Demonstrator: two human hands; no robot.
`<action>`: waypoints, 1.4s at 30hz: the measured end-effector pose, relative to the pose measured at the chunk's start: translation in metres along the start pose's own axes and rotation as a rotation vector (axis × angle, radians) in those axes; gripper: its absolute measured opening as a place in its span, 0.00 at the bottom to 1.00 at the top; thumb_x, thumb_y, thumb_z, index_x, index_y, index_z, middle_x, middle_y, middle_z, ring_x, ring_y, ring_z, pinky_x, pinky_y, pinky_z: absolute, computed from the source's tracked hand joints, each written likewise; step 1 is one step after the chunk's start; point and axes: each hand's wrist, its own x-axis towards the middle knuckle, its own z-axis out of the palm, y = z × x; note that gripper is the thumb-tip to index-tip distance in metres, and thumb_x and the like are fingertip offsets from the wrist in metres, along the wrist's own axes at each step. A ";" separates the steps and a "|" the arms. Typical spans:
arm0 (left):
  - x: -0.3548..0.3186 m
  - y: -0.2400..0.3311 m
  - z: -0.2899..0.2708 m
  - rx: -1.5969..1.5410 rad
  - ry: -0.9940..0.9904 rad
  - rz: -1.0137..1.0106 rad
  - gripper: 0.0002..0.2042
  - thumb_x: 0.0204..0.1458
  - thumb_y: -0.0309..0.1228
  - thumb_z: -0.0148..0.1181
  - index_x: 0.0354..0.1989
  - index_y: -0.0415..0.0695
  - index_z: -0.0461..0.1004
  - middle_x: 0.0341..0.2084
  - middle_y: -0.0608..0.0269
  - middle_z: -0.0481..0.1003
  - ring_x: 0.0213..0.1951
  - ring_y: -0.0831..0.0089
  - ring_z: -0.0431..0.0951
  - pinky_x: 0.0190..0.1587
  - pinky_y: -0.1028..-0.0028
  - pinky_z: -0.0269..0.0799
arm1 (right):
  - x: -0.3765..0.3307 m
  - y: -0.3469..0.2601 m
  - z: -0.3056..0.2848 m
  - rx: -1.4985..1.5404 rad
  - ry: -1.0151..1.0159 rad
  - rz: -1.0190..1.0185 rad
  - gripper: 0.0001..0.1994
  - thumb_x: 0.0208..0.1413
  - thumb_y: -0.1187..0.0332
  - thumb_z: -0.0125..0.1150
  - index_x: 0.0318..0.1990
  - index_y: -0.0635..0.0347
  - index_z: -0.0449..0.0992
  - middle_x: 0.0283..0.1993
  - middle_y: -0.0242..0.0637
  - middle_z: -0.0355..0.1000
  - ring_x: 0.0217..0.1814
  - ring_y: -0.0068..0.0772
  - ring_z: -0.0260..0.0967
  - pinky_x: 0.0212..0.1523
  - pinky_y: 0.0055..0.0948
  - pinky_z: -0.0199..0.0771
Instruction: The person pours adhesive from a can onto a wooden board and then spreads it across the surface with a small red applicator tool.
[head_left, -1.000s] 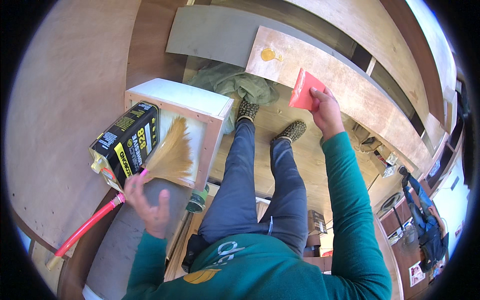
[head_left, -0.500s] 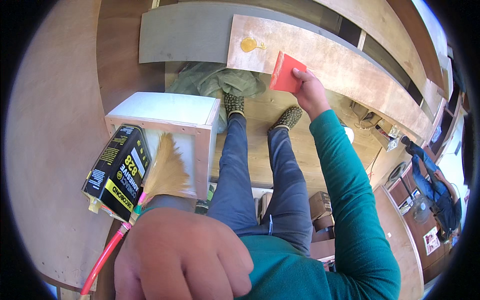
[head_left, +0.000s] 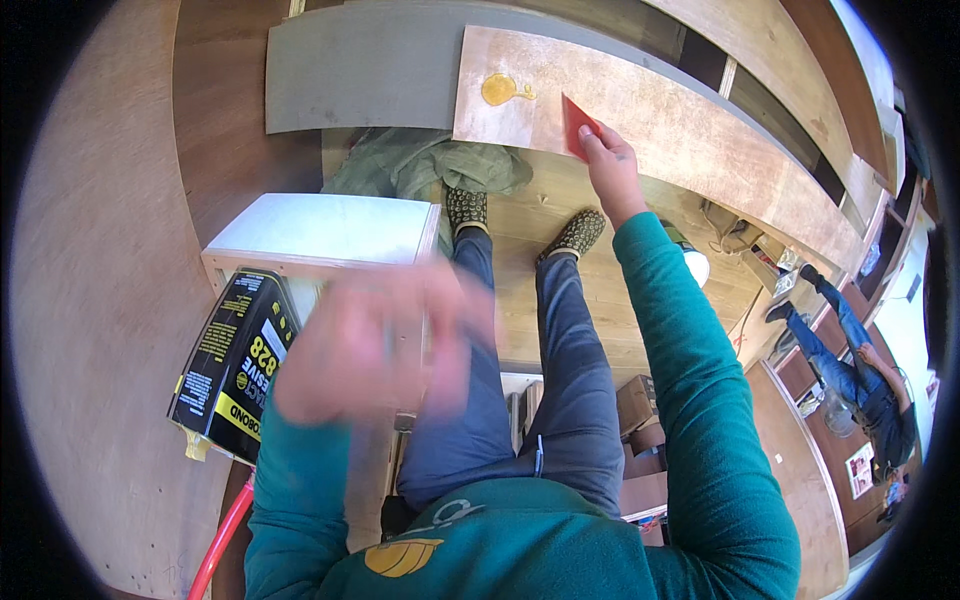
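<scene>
My right hand (head_left: 614,178) grips a flat red spreader (head_left: 576,124), which tilts over the long wooden board (head_left: 680,125) in front of me. On the board's left end lies a puddle of yellow glue (head_left: 498,89), to the left of the spreader. My left hand (head_left: 375,340) is smeared by motion and hangs in front of a white box (head_left: 325,225) with a wooden-edged rim; its fingers cannot be made out. Beside that hand, a black adhesive tin (head_left: 222,360) leans near the box. A red handle or tube (head_left: 235,522) shows below the tin.
Under the board is a grey panel (head_left: 360,70). Green cloth (head_left: 430,165) lies on the wooden floor by my feet. A tall plywood sheet (head_left: 90,330) stands at my left. Far right, another person (head_left: 870,380) is standing, with a fan (head_left: 840,415) nearby.
My left hand has moved up and away from me, from a closer fist, and now covers where the straw brush showed. The spreader has turned more edge-on and sits slightly farther right.
</scene>
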 end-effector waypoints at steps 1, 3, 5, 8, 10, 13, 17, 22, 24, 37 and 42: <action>0.003 -0.020 -0.010 0.323 0.242 -0.197 0.12 0.51 0.30 0.66 0.43 0.40 0.80 0.32 0.61 0.76 0.37 0.64 0.77 0.43 0.69 0.73 | 0.005 0.006 -0.006 -0.219 0.027 -0.165 0.16 0.64 0.70 0.59 0.58 0.57 0.77 0.51 0.38 0.77 0.51 0.38 0.76 0.51 0.37 0.76; -0.001 -0.108 -0.035 0.790 0.567 -0.099 0.12 0.55 0.35 0.66 0.44 0.43 0.80 0.34 0.60 0.77 0.41 0.63 0.77 0.47 0.65 0.71 | 0.017 -0.009 -0.009 -0.677 0.186 -0.473 0.17 0.62 0.68 0.61 0.59 0.51 0.78 0.51 0.38 0.76 0.53 0.42 0.73 0.53 0.40 0.73; -0.003 -0.150 -0.050 0.975 0.703 -0.084 0.11 0.57 0.36 0.65 0.44 0.44 0.80 0.35 0.60 0.77 0.42 0.61 0.77 0.50 0.63 0.69 | 0.030 -0.008 -0.014 -0.973 0.324 -0.613 0.21 0.58 0.64 0.63 0.61 0.45 0.77 0.58 0.37 0.72 0.58 0.49 0.66 0.58 0.47 0.67; 0.000 -0.173 -0.049 1.072 0.770 -0.070 0.11 0.58 0.37 0.65 0.43 0.45 0.80 0.36 0.61 0.79 0.42 0.61 0.77 0.51 0.62 0.67 | 0.047 0.017 -0.030 -1.212 0.386 -0.533 0.25 0.58 0.61 0.62 0.64 0.43 0.73 0.63 0.38 0.68 0.62 0.47 0.64 0.60 0.50 0.64; 0.007 -0.170 -0.048 1.038 0.765 -0.006 0.10 0.58 0.36 0.65 0.42 0.44 0.80 0.35 0.61 0.79 0.42 0.61 0.77 0.51 0.63 0.67 | 0.042 0.040 -0.031 -1.359 0.245 -0.376 0.28 0.60 0.55 0.59 0.69 0.44 0.68 0.63 0.39 0.66 0.64 0.46 0.62 0.62 0.50 0.61; 0.000 -0.172 -0.047 1.095 0.717 0.038 0.08 0.58 0.34 0.64 0.40 0.45 0.80 0.32 0.63 0.80 0.41 0.63 0.78 0.50 0.63 0.67 | 0.036 0.055 -0.021 -1.338 0.275 -0.389 0.28 0.62 0.53 0.57 0.69 0.46 0.67 0.64 0.38 0.65 0.64 0.46 0.62 0.61 0.50 0.61; 0.002 -0.169 -0.045 1.125 0.748 0.114 0.06 0.57 0.33 0.64 0.38 0.45 0.80 0.30 0.64 0.79 0.38 0.64 0.78 0.49 0.64 0.66 | 0.023 0.059 -0.017 -1.317 0.211 -0.378 0.28 0.62 0.54 0.57 0.69 0.46 0.67 0.65 0.38 0.64 0.63 0.46 0.62 0.60 0.50 0.61; 0.003 -0.170 -0.044 1.138 0.740 0.097 0.05 0.56 0.32 0.65 0.37 0.45 0.80 0.29 0.64 0.79 0.37 0.64 0.78 0.48 0.64 0.66 | -0.003 0.060 -0.030 -1.324 0.109 -0.447 0.27 0.60 0.58 0.59 0.68 0.47 0.69 0.64 0.38 0.65 0.62 0.46 0.62 0.60 0.50 0.62; 0.004 -0.171 -0.044 1.129 0.739 0.096 0.05 0.56 0.32 0.65 0.37 0.45 0.80 0.29 0.64 0.79 0.37 0.64 0.78 0.48 0.64 0.66 | -0.014 0.058 -0.035 -1.328 0.047 -0.459 0.26 0.60 0.60 0.59 0.67 0.47 0.69 0.61 0.36 0.67 0.61 0.45 0.63 0.60 0.50 0.62; 0.005 -0.170 -0.044 1.125 0.731 0.086 0.04 0.56 0.30 0.64 0.37 0.45 0.80 0.29 0.65 0.79 0.37 0.64 0.78 0.49 0.64 0.67 | 0.085 -0.003 -0.105 -0.974 0.323 -0.012 0.21 0.68 0.58 0.45 0.41 0.66 0.81 0.39 0.60 0.79 0.43 0.64 0.78 0.48 0.54 0.78; 0.003 -0.170 -0.043 1.137 0.736 0.083 0.04 0.55 0.30 0.64 0.37 0.46 0.80 0.29 0.65 0.79 0.37 0.65 0.79 0.48 0.65 0.67 | 0.098 -0.012 -0.022 -0.908 0.281 0.005 0.25 0.70 0.55 0.42 0.39 0.64 0.82 0.41 0.60 0.79 0.46 0.62 0.78 0.50 0.54 0.77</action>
